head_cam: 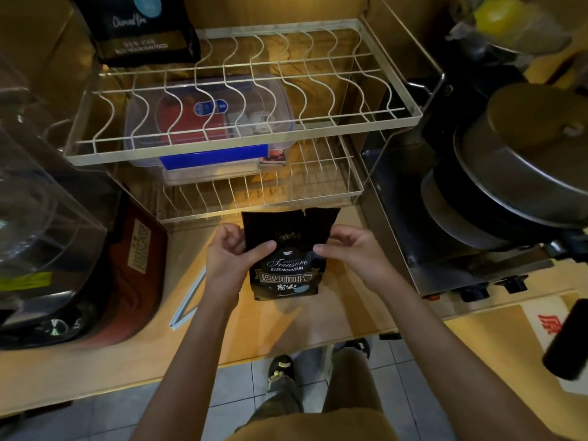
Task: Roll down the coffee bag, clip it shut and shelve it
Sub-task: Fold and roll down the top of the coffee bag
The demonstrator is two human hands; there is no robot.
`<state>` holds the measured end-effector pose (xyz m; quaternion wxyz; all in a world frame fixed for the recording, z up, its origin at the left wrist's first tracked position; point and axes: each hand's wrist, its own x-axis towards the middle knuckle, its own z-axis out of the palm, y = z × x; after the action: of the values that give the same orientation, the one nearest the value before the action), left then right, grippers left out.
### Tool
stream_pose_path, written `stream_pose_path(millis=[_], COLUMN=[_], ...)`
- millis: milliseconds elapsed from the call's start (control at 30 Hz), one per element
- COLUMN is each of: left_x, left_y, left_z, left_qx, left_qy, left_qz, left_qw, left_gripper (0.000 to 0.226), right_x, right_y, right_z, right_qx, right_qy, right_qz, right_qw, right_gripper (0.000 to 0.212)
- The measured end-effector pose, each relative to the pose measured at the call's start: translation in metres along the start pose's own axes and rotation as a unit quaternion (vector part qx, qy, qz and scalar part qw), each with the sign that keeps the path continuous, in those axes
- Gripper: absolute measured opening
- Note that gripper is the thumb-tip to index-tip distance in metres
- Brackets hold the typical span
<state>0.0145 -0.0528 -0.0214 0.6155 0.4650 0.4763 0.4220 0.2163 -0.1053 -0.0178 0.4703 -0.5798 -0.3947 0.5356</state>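
A black coffee bag [286, 268] with a gold and white label stands upright on the wooden counter, just in front of the wire rack. Its torn top edge stands straight up, unrolled. My left hand [234, 253] pinches the bag's left upper side, thumb on the front. My right hand [346, 246] grips the right upper side the same way. A long pale clip [187, 300] lies on the counter to the left of the bag, beside my left forearm. A second, larger black coffee bag [140, 27] stands on the top tier of the rack, at its back left.
The cream wire rack [241, 144] has two tiers; a clear plastic box with a blue latch [210, 148] sits on the lower one. A dark red appliance [127, 268] stands to the left, stacked metal pots [509, 173] on a stove to the right.
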Motion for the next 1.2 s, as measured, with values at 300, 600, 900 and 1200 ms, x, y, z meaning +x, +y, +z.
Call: stream_pose_path(millis=[300, 600, 900, 1200], left_x=[0.002, 0.004, -0.003, 0.001], left_y=[-0.004, -0.003, 0.006, 0.018], left_z=[0.013, 0.008, 0.010, 0.012], left_qx=[0.125, 0.019, -0.016, -0.011], left_qy=[-0.047, -0.082, -0.060, -0.001], left_qz=[0.029, -0.064, -0.078, -0.009], left_qw=[0.991, 0.994, 0.995, 1.000], left_gripper=[0.025, 0.020, 0.019, 0.064], right_x=[0.001, 0.001, -0.001, 0.001], right_y=[-0.002, -0.008, -0.006, -0.017], right_z=[0.017, 0.017, 0.020, 0.028], right_qx=[-0.018, 0.011, 0.112, 0.094], right_qy=[0.000, -0.015, 0.006, 0.061], right_qz=[0.032, 0.035, 0.079, 0.046], right_qw=[0.999, 0.999, 0.991, 0.993], right_gripper=[0.021, 0.012, 0.037, 0.017])
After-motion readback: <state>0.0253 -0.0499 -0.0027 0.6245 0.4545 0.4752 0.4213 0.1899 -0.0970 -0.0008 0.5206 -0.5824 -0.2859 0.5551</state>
